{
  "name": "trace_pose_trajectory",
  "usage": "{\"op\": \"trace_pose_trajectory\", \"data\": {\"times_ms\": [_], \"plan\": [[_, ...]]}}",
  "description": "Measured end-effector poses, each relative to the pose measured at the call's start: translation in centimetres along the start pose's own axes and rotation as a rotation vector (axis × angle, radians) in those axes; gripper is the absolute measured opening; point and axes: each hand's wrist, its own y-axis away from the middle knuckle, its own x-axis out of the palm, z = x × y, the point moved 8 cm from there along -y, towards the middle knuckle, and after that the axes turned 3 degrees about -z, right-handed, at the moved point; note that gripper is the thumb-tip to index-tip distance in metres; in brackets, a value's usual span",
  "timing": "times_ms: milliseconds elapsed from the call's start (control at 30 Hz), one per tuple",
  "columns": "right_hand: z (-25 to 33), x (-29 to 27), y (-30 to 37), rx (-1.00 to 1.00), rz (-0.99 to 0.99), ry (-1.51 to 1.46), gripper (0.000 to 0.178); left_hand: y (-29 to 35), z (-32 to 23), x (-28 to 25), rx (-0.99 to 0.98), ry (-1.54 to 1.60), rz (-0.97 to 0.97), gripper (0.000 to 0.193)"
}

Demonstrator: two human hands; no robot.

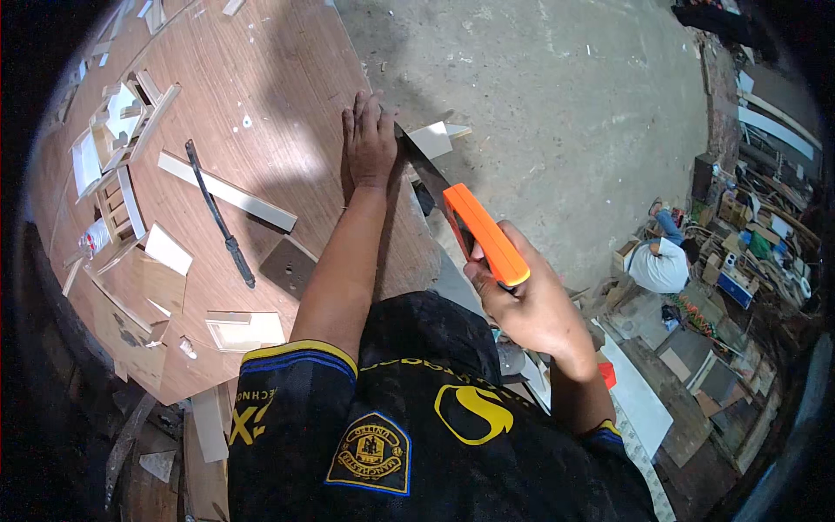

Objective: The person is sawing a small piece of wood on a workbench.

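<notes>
My right hand [535, 300] is wrapped round the orange handle of a handsaw [478, 222]. The saw's dark blade slants up and left from the handle, its tip close to my left hand. Fingers stretched out and slightly apart, my left hand [372, 143] presses down at the edge of the wood-topped table [287, 113]. A pale piece of board [432, 139] juts past that edge, across the blade from my left hand. How much of the board lies under my palm is hidden.
On the table lie a long white-faced strip [228, 193], a dark narrow bar [217, 213], a dark square plate [290, 266] and several small wooden assemblies [113, 130]. Beyond the edge is a concrete floor [557, 113]. A person [661, 261] sits far right beside heaped scrap and boxes.
</notes>
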Motion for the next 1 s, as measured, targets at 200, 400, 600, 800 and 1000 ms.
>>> {"op": "trace_pose_trajectory", "data": {"times_ms": [200,400,600,800,1000], "plan": [[-0.7,1.1,0.3,-0.134,-0.013,0.018,0.013,0.1,-0.1,0.0,-0.015,0.028,0.004,0.013],[-2.4,1.1,1.2,-0.007,-0.064,0.037,0.022,0.2,0.4,-0.2,-0.073,0.014,-0.005,0.021],[-1.5,0.1,3.7,-0.059,-0.022,0.090,0.023,0.3,0.7,-0.6,-0.077,0.004,-0.030,0.020],[-2.6,1.0,1.2,-0.126,-0.165,0.021,0.020,0.0,-0.2,0.1,-0.076,0.000,-0.010,0.022],[-2.7,1.1,1.5,-0.130,-0.130,0.114,0.009,-0.2,0.1,-0.3,-0.047,-0.029,-0.010,0.025]]}}
